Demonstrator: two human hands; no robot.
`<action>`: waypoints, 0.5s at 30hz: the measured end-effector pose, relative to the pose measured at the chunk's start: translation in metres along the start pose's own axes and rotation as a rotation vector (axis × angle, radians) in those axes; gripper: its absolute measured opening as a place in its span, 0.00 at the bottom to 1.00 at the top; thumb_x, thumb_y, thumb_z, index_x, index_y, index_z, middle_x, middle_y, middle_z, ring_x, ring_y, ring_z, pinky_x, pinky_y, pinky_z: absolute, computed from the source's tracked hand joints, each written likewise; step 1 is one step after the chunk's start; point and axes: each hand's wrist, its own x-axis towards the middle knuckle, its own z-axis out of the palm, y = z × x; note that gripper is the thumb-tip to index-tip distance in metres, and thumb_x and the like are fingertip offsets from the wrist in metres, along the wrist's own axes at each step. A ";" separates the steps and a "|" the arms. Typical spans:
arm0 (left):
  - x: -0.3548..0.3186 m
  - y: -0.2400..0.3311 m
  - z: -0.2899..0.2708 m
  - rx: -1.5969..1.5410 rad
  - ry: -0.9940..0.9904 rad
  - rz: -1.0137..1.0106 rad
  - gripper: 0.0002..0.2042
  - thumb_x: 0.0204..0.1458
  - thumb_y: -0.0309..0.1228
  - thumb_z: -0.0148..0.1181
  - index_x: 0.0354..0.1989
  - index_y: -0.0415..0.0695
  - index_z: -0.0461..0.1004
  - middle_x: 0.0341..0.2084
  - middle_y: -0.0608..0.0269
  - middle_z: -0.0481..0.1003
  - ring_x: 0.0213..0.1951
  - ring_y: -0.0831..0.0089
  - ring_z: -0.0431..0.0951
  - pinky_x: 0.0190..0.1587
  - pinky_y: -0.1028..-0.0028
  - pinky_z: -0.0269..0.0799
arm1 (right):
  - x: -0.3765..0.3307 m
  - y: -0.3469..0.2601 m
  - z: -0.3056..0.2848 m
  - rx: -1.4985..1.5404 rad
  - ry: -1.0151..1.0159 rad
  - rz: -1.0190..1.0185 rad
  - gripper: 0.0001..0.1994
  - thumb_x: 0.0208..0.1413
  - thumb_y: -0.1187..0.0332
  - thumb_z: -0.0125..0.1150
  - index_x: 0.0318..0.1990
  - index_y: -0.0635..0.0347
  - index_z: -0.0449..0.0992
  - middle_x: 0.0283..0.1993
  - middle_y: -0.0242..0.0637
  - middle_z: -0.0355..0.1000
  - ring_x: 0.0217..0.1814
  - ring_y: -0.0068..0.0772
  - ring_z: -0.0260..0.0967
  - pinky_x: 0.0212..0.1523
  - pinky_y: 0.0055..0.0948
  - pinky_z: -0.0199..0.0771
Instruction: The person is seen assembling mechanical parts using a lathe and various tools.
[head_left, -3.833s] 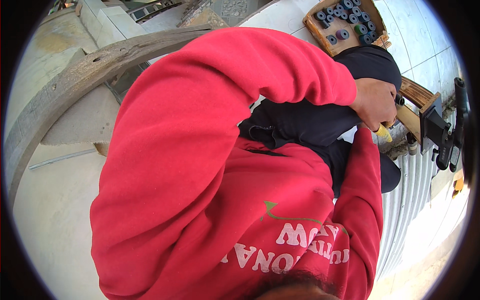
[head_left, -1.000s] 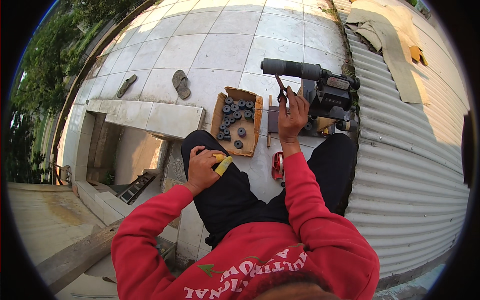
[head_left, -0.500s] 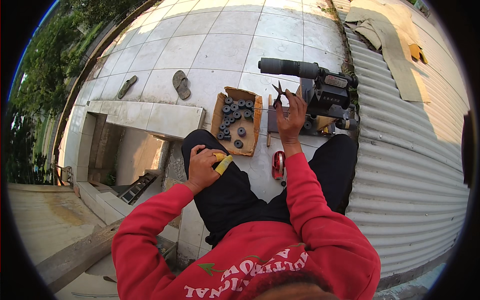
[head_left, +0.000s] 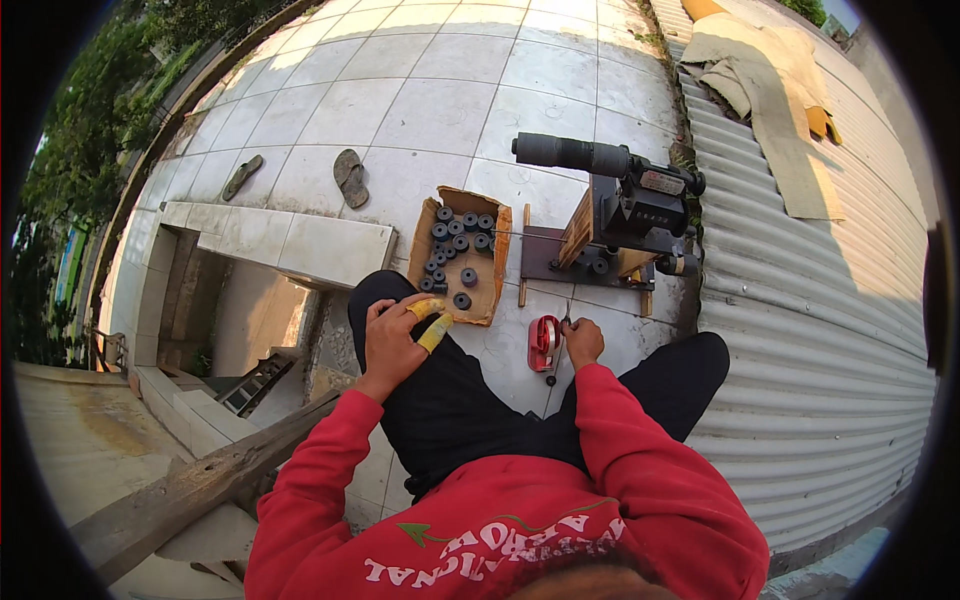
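Note:
My left hand is over my left knee, with yellow wraps on two of its fingers. Those fingers are apart, and nothing shows between them. Closed, my right hand is low over the tiles, just right of a red tape dispenser. From its fingers sticks the thin dark tip of the scissors; the rest of them is hidden by the hand. In front of my left knee stands an open cardboard box with several small dark grey spools in it.
A black motor-driven machine with a dark wrapped cylinder stands on a dark base ahead right. A thin rod reaches from it over the box. Two sandals lie far left. Corrugated roofing borders the right; an opening lies left.
My right hand has come down and back from beside the machine to the tape dispenser. The scissors' blades, spread before, now show as one thin tip. My left hand has hardly moved.

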 end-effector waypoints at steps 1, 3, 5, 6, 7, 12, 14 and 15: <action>0.006 0.004 0.004 -0.013 -0.022 -0.028 0.10 0.54 0.35 0.72 0.43 0.49 0.87 0.49 0.65 0.83 0.48 0.67 0.82 0.60 0.61 0.66 | 0.004 0.002 -0.002 -0.032 -0.020 0.008 0.16 0.53 0.52 0.74 0.35 0.55 0.85 0.35 0.44 0.84 0.39 0.52 0.83 0.40 0.47 0.81; 0.018 -0.001 0.025 -0.180 -0.038 -0.035 0.12 0.55 0.34 0.71 0.48 0.50 0.85 0.51 0.67 0.83 0.48 0.69 0.82 0.60 0.64 0.66 | 0.009 0.006 -0.002 -0.074 -0.037 0.009 0.17 0.51 0.50 0.75 0.30 0.56 0.86 0.34 0.44 0.84 0.39 0.51 0.83 0.40 0.46 0.81; 0.033 0.001 0.063 -0.707 -0.133 -0.190 0.17 0.59 0.32 0.69 0.57 0.47 0.81 0.50 0.67 0.82 0.45 0.74 0.82 0.52 0.70 0.71 | 0.016 0.025 0.004 0.012 -0.136 0.008 0.18 0.50 0.48 0.75 0.29 0.55 0.87 0.32 0.44 0.84 0.38 0.48 0.84 0.40 0.45 0.82; 0.040 0.004 0.081 -1.061 -0.201 -0.350 0.19 0.62 0.31 0.68 0.60 0.45 0.78 0.48 0.64 0.83 0.42 0.75 0.82 0.45 0.74 0.76 | 0.018 0.026 0.006 0.160 -0.279 0.116 0.18 0.50 0.49 0.76 0.33 0.55 0.88 0.31 0.43 0.84 0.36 0.46 0.84 0.40 0.43 0.82; 0.051 0.013 0.096 -1.080 -0.193 -0.346 0.19 0.62 0.31 0.68 0.60 0.45 0.78 0.48 0.64 0.83 0.42 0.75 0.82 0.45 0.74 0.76 | 0.018 0.032 0.010 0.344 -0.353 0.211 0.18 0.51 0.49 0.76 0.33 0.57 0.88 0.31 0.44 0.84 0.36 0.44 0.84 0.40 0.41 0.83; 0.109 0.070 0.111 -1.181 -0.452 -0.291 0.22 0.66 0.31 0.63 0.67 0.44 0.73 0.48 0.67 0.82 0.40 0.81 0.79 0.44 0.79 0.75 | 0.032 0.063 0.004 -0.152 -0.247 -0.026 0.10 0.51 0.61 0.72 0.35 0.56 0.89 0.31 0.44 0.83 0.31 0.42 0.83 0.37 0.39 0.84; 0.112 0.059 0.096 -1.155 -0.440 -0.364 0.21 0.66 0.31 0.63 0.67 0.44 0.73 0.48 0.67 0.82 0.43 0.82 0.79 0.45 0.80 0.74 | 0.017 0.015 -0.014 -0.249 -0.429 -0.144 0.14 0.52 0.58 0.75 0.41 0.58 0.88 0.34 0.48 0.84 0.40 0.47 0.85 0.42 0.41 0.84; 0.115 0.054 0.093 -1.137 -0.446 -0.414 0.21 0.67 0.32 0.62 0.67 0.43 0.73 0.49 0.66 0.82 0.45 0.82 0.79 0.45 0.80 0.74 | 0.006 -0.018 -0.044 -0.265 -0.439 -0.157 0.14 0.52 0.58 0.75 0.41 0.58 0.88 0.34 0.48 0.84 0.40 0.47 0.85 0.42 0.41 0.84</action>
